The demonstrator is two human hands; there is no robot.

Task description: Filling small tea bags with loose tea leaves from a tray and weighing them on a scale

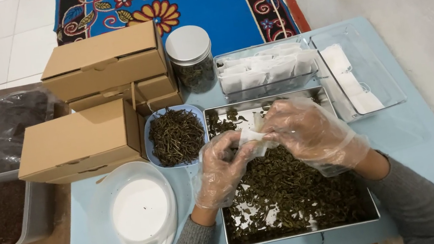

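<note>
Gloved hands over the tea tray [359,215].
We bend both wrists inward; left hand [223,167] and right hand [308,130] pinch the white tea bag [252,141] between fingertips.

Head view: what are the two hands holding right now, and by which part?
A small white tea bag, pinched between both gloved hands: left hand on its left edge, right hand on its right.
</note>
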